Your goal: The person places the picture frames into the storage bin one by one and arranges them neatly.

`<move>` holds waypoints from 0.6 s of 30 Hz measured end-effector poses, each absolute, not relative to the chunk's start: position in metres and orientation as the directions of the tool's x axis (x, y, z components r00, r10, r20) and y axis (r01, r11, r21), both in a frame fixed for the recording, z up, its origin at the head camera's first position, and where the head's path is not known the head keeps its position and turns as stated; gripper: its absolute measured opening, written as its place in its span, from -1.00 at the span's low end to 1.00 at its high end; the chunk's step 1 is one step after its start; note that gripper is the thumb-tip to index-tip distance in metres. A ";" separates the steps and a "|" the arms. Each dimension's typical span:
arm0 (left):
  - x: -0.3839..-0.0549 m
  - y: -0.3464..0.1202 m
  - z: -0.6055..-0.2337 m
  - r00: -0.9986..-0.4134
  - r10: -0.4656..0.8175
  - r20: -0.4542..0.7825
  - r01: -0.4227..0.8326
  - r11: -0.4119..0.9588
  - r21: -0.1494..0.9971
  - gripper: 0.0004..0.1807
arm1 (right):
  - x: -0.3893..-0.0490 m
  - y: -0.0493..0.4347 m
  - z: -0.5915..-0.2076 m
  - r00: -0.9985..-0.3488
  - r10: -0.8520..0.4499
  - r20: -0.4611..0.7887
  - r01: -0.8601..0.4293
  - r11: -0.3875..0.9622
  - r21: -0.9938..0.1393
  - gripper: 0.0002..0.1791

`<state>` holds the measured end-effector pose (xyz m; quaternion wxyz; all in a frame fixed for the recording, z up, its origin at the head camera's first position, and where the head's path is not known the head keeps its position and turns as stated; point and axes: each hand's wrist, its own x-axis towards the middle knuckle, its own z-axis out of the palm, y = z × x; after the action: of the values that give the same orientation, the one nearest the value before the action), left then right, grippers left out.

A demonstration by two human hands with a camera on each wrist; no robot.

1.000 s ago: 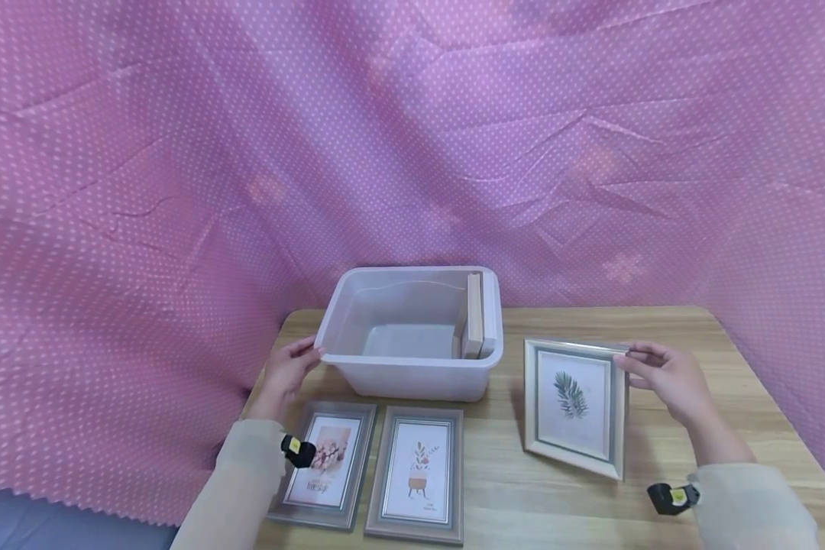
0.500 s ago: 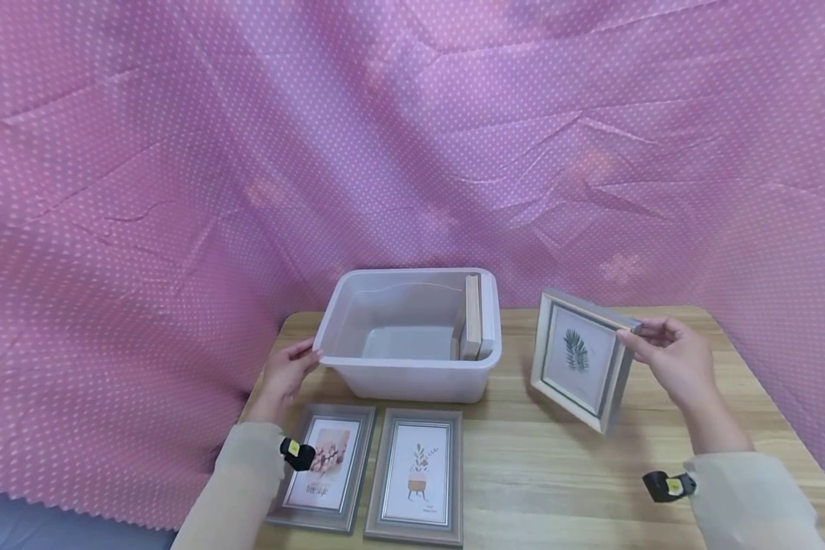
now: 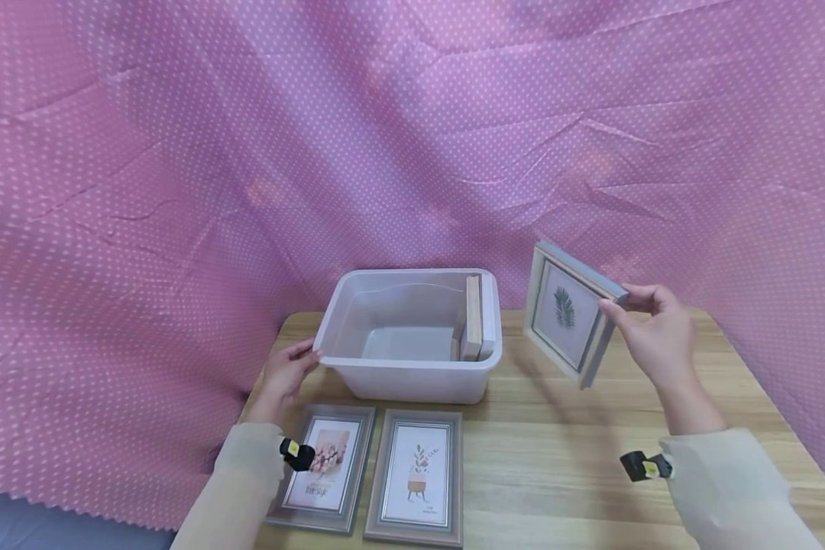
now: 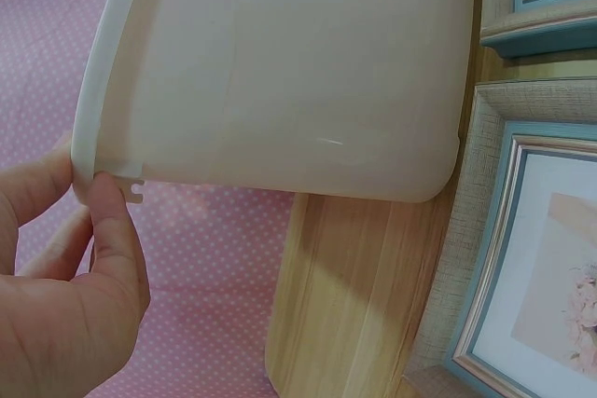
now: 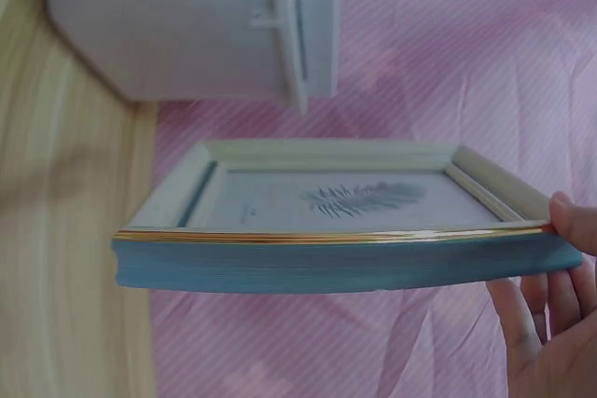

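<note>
My right hand (image 3: 653, 332) pinches the upper right corner of a picture frame (image 3: 565, 309) with a green leaf print, thumb on the front and fingers behind. The frame is tilted and held above the table, right of a white plastic bin (image 3: 412, 382). In the right wrist view, the picture frame (image 5: 345, 263) shows its blue side edge. My left hand (image 3: 286, 374) grips the bin's left front rim, and in the left wrist view the thumb and fingers pinch the rim (image 4: 93, 90). Inside the bin, picture frames (image 3: 472, 317) stand on edge against the right wall.
Two picture frames lie face up in front of the bin: a blossom print frame (image 3: 326, 466) and a potted plant print frame (image 3: 415, 473). The wooden table (image 3: 550, 481) extends right of them. A pink dotted cloth (image 3: 412, 153) hangs behind and at both sides.
The right hand has raised the leaf picture frame off toward the back and turned it so its side edge shows. The left hand stays on the bin rim.
</note>
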<state>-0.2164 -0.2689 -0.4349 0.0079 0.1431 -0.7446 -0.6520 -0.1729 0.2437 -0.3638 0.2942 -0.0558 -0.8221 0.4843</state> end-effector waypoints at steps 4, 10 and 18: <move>-0.216 -0.268 -0.435 -0.957 -0.227 -0.183 -0.211 0.105 0.972 -0.50 | -0.176 0.232 -0.352 -0.758 0.429 0.492 -0.258 0.495 -0.830 -0.60; -0.214 -0.268 -0.433 -0.954 -0.227 -0.194 -0.223 0.111 0.968 -0.49 | -0.181 0.215 -0.335 -0.700 0.466 0.540 -0.362 0.421 -0.832 -0.60; -0.215 -0.268 -0.433 -0.958 -0.221 -0.185 -0.214 0.112 0.970 -0.50 | -0.186 0.194 -0.318 -0.619 0.502 0.604 -0.464 0.386 -0.797 -0.59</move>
<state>-0.2148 -0.2680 -0.4329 0.0028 0.1457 -0.7457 -0.6501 -0.1859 0.1940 -0.3181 0.4360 -0.0133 -0.7091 0.5540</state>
